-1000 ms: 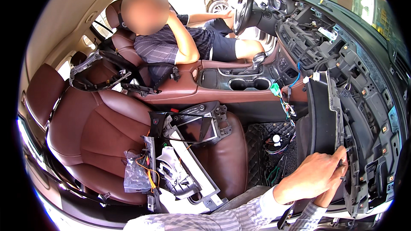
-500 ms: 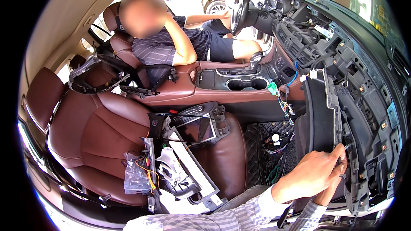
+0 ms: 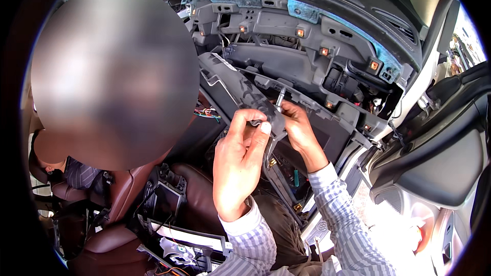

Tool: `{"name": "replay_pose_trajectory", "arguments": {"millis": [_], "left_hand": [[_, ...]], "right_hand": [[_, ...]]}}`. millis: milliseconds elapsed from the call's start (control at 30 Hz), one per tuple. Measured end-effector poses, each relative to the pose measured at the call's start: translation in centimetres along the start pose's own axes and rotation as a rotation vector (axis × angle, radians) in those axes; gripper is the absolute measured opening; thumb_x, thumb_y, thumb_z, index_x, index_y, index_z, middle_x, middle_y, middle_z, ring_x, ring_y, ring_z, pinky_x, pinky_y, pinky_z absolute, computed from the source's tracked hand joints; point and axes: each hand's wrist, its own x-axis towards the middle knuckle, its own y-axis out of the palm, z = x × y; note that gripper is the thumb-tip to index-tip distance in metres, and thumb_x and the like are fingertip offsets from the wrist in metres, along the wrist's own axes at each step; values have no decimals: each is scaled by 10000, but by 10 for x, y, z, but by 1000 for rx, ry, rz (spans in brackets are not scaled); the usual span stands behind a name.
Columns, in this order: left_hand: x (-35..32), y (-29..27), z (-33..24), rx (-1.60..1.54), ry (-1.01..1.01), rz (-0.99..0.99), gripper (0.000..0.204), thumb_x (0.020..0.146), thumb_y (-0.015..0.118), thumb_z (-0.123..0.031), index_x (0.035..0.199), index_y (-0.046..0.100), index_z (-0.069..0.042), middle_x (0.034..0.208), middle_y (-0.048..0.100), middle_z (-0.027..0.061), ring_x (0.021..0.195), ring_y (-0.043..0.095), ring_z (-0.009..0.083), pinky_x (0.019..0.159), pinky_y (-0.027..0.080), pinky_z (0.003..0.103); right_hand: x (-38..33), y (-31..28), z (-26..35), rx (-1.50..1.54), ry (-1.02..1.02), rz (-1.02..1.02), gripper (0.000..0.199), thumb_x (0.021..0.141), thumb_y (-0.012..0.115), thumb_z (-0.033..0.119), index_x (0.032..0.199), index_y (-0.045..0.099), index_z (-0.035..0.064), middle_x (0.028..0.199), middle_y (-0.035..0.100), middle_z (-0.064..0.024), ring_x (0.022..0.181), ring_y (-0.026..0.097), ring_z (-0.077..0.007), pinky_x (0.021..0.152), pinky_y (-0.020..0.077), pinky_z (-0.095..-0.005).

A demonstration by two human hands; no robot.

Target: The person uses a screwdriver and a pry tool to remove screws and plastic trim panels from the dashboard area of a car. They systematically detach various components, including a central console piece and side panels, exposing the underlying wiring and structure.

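Note:
A dark glove box point(image 3: 240, 88) hangs tilted out from the stripped dashboard. My left hand point(image 3: 238, 161) pinches its near end with thumb and bent forefinger; the exact spot between the fingertips is hidden. On the other side of that end is my right hand point(image 3: 302, 135), its fingers closed against the glove box edge and partly out of sight behind it. A short silver rod point(image 3: 281, 97) sticks up beside the right fingertips. Whether those fingers hold the rod or only touch it I cannot tell.
The bare dashboard frame point(image 3: 276, 23) with orange clips spans the far side. A door point(image 3: 427, 163) stands open at right. Removed trim point(image 3: 176, 250) and a screen unit point(image 3: 166, 197) lie on the brown seat point(image 3: 197, 186). A person point(image 3: 84, 174) sits at left, mostly behind a blurred disc.
The view has swung right, bringing the open door in. My hands, close together at the glove box end before, now sit on opposite sides of that end.

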Motion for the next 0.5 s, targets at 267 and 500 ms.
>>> {"name": "replay_pose_trajectory", "arguments": {"millis": [267, 500], "left_hand": [[1, -1, -20, 404, 298, -215, 190, 941, 612, -207, 1006, 670, -38, 763, 605, 107, 633, 591, 196, 609, 471, 322], [75, -2, -76, 841, 689, 195, 221, 891, 613, -193, 865, 651, 23, 836, 589, 153, 817, 562, 361, 729, 449, 423]], "right_hand": [[-5, 10, 0, 29, -9, 29, 159, 865, 672, 112, 978, 662, 1, 925, 637, -13, 845, 568, -93, 780, 446, -254], [3, 16, -5, 93, -8, 9, 231, 877, 644, 108, 1073, 671, -11, 966, 663, -27, 843, 587, -97, 769, 478, -261]]}}
